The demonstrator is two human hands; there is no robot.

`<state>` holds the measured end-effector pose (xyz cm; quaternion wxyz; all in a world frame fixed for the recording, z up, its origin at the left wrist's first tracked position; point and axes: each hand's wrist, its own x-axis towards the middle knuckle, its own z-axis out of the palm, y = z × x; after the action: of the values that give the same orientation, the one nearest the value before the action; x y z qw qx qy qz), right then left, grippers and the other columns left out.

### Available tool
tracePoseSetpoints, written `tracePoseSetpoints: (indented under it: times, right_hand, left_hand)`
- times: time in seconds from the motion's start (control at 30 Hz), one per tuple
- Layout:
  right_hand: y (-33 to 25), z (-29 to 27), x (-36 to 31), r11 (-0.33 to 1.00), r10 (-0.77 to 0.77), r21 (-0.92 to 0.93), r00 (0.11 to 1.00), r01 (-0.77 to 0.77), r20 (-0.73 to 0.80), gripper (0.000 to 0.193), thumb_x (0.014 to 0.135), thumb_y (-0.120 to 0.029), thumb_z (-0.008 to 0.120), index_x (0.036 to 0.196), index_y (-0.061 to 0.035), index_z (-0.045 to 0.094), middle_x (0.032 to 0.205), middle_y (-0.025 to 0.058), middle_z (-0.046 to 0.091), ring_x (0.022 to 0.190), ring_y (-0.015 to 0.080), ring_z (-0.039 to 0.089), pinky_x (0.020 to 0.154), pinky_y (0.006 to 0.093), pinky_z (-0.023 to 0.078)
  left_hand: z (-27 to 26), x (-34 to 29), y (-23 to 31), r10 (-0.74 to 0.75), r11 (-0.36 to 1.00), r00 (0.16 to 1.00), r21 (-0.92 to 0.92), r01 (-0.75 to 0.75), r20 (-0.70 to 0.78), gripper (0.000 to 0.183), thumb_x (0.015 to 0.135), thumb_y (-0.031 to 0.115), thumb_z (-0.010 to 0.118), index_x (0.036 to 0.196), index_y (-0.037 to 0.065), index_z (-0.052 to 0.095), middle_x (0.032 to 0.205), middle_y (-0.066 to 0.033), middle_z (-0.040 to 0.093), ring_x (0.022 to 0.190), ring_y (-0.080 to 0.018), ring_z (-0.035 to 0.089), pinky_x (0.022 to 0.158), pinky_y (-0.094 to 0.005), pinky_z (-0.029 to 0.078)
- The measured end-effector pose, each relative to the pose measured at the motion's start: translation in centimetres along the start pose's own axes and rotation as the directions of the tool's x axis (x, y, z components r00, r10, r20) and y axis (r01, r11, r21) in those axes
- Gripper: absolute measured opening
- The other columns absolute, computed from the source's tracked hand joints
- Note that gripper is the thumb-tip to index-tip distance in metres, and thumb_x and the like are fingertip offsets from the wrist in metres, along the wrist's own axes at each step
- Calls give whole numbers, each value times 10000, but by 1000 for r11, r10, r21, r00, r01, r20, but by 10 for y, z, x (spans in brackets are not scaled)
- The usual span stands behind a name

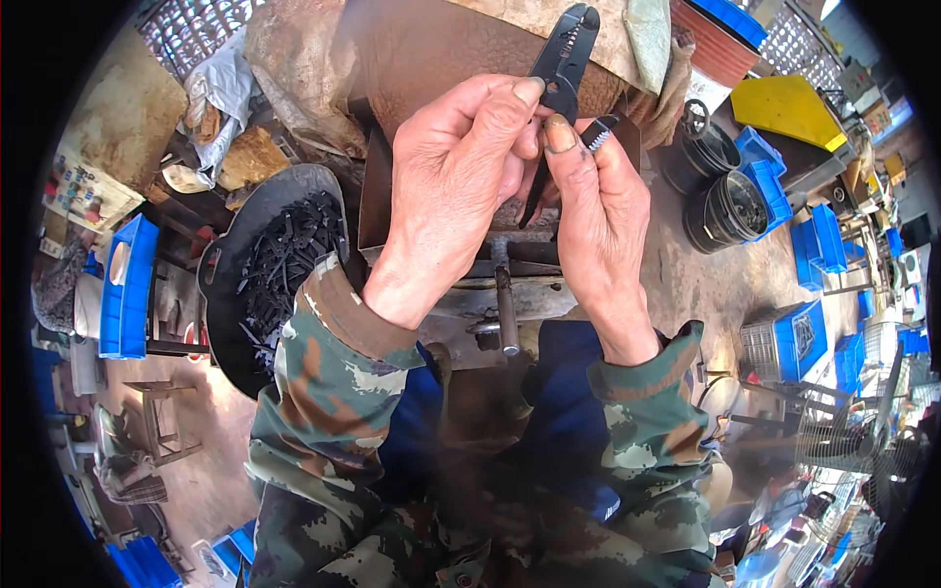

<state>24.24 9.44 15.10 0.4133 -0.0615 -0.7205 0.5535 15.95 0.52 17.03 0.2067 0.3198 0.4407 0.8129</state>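
A black wire stripper (570, 61), flat-jawed with notches and a hole near its pivot, points up and away over the brown work surface. My left hand (456, 162) is closed, thumb and fingers pinching it just below the pivot. One dark handle runs down between my hands. Closed beside it, my right hand (600, 201) has its thumb close to the tool's pivot. From its fingers sticks a small dark piece with a pale toothed edge (598, 134). I cannot tell whether that piece is joined to the wire stripper.
Left of me stands a wide black basin (294, 265) of loose black strips. A metal bar with a round end (506, 314) juts toward me below my hands. To the right are black buckets (725, 211), blue crates (799, 338) and a fan (853, 431). A wooden stool (162, 416) stands lower left.
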Motion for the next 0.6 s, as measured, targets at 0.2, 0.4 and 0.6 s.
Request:
tracePoseSetpoints:
  times: [0.2,0.4,0.6]
  right_hand:
    - [-5,2,-1,998,-66,7,998,66,18,293,1043,-285,544,1107,-27,668,790,-24,664,630,24,520,533,216,431]
    - [-2,2,-1,997,-75,18,997,74,35,285,1042,-274,547,1120,-27,666,811,-20,679,635,24,525,534,214,433]
    - [-4,10,-2,997,-74,18,997,73,34,276,1046,-265,538,1114,-28,663,796,-20,675,619,22,525,526,208,428]
  left_hand:
    - [-4,-4,4,22,1000,1000,22,-22,16,263,1020,259,580,996,7,649,747,22,557,514,-38,382,483,-212,337]
    - [-5,-5,3,44,999,999,15,-44,12,266,1021,263,580,999,7,650,748,20,557,512,-42,381,482,-212,336]
    - [-12,-6,4,76,995,997,-65,-75,12,221,998,211,630,1018,-5,676,739,23,589,558,-20,447,481,-182,358]
